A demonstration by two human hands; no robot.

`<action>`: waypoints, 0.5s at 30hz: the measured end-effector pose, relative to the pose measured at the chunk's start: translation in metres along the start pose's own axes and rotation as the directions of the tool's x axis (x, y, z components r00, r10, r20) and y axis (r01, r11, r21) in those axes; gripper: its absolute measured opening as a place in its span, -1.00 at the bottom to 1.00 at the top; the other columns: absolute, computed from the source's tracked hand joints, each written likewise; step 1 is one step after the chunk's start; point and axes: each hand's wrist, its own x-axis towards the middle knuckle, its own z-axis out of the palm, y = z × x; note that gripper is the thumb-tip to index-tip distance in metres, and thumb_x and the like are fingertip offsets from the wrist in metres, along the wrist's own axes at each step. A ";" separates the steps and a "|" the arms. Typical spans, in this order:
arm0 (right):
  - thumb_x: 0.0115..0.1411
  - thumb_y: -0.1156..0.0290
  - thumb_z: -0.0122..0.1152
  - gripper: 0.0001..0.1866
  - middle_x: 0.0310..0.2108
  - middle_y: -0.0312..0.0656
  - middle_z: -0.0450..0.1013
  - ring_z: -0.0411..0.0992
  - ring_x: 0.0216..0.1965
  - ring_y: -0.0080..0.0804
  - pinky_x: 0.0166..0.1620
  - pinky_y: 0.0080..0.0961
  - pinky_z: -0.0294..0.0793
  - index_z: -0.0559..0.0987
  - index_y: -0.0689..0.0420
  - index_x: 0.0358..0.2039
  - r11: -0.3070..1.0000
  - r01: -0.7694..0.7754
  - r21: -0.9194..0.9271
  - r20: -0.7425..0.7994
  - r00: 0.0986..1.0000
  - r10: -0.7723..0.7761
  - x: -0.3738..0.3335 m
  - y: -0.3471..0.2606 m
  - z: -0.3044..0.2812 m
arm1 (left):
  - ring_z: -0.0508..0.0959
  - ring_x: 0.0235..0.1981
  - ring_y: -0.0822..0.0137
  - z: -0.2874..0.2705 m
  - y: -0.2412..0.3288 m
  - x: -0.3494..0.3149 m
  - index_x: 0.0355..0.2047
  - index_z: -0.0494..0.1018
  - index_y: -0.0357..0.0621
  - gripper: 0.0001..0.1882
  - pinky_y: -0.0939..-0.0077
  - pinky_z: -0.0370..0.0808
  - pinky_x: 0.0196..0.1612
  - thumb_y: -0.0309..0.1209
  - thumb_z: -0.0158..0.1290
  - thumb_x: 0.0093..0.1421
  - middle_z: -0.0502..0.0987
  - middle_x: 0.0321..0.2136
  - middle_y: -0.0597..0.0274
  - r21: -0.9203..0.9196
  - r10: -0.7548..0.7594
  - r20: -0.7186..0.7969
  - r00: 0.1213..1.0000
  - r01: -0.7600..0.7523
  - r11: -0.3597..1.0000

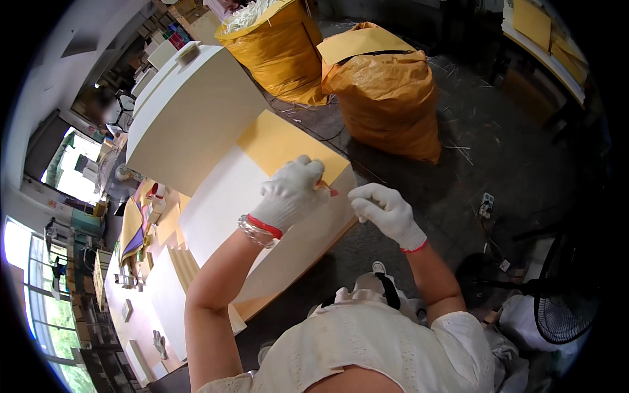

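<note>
My left hand [291, 190], in a white knit glove with a red cuff, is closed over the top of a tall stack of white sheets [229, 190]. A small orange-and-red thing [325, 188] sticks out from its fingers; I cannot make out its kind. A yellow sheet [288, 141] lies across the far part of the stack, just beyond that hand. My right hand [388, 213], gloved the same way, is off the stack's right corner with its fingers curled together. Whatever it may pinch is hidden.
Another tall white stack [196, 108] stands behind at the left. Two orange woven sacks [386, 98] stand on the dark floor, the farther holding white paper strips [252, 13]. A black fan [563, 291] is at the right. A pink-topped table [128, 314] with a spare glove [159, 343] is at the left.
</note>
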 end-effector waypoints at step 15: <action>0.20 0.36 0.22 -0.76 -0.36 -0.24 0.55 0.48 -0.36 -0.63 -0.28 -0.62 0.47 0.59 0.26 -0.21 0.953 -0.059 -0.297 0.156 0.982 0.110 0.046 0.014 -0.014 | 0.44 -0.37 0.42 -0.028 -0.017 0.021 -0.40 0.42 -0.18 -0.74 0.52 0.38 -0.30 -0.33 0.27 0.06 0.44 -0.44 0.27 -0.321 -0.200 0.368 0.908 0.326 0.889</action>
